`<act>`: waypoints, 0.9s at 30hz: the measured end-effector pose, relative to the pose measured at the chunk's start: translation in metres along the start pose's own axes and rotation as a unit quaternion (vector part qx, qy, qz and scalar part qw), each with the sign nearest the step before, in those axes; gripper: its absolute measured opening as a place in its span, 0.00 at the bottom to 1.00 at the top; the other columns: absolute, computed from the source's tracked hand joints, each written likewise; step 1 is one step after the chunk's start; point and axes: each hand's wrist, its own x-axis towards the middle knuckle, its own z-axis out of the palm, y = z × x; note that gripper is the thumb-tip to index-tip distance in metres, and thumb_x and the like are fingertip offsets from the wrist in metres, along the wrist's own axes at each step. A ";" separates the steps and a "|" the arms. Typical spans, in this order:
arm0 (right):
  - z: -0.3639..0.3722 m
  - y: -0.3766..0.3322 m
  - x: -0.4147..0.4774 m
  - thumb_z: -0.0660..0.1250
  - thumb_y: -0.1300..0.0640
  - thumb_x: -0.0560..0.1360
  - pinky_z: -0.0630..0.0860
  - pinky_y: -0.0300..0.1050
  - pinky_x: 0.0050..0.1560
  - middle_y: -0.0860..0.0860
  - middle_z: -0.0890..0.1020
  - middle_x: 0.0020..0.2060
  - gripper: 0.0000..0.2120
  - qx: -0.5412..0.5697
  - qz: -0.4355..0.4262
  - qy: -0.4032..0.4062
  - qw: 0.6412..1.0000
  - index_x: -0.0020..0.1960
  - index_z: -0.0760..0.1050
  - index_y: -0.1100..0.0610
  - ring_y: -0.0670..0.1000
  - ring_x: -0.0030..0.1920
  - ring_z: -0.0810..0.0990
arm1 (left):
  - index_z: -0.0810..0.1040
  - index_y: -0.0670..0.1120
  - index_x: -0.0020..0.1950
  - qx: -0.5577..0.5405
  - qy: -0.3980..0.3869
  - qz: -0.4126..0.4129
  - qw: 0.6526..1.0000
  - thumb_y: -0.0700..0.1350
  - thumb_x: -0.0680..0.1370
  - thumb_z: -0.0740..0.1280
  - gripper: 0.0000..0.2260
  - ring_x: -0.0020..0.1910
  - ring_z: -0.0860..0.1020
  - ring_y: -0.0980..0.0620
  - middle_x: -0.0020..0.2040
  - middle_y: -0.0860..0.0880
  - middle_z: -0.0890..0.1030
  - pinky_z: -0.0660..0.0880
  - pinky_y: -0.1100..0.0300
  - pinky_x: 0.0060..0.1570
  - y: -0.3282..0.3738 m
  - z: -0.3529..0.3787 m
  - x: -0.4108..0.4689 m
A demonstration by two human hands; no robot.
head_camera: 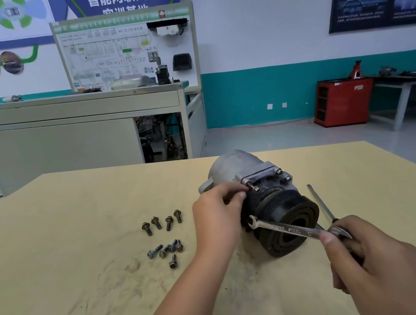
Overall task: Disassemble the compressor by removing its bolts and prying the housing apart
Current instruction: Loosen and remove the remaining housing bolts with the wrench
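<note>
A grey and black compressor (pixel 234 169) lies on its side on the tan table (pixel 54 267), pulley end toward me. My left hand (pixel 216 221) pinches a bolt (pixel 251 186) that sticks partly out of the plate on top of the compressor. Two more bolts (pixel 282 175) sit in that plate's far side. My right hand (pixel 372 261) grips a combination wrench (pixel 283 228), whose open end hangs beside the pulley, together with the dark handle of a screwdriver (pixel 320 204) whose blade points away along the compressor's right side.
Several loose bolts (pixel 161 222) lie in two groups (pixel 166 249) on the table left of the compressor. Beyond the table stand a grey workbench (pixel 58 133) with a training board, a red cabinet (pixel 341 102) and a side bench at right.
</note>
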 end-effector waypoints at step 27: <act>0.002 0.012 -0.004 0.68 0.63 0.72 0.68 0.30 0.31 0.45 0.72 0.16 0.14 0.005 -0.005 0.007 1.000 0.33 0.70 0.50 0.44 0.26 0.75 | 0.81 0.55 0.39 0.030 -0.020 0.066 0.997 0.40 0.71 0.74 0.09 0.35 0.76 0.66 0.33 0.61 0.81 0.67 0.77 0.36 -0.019 -0.030 -0.021</act>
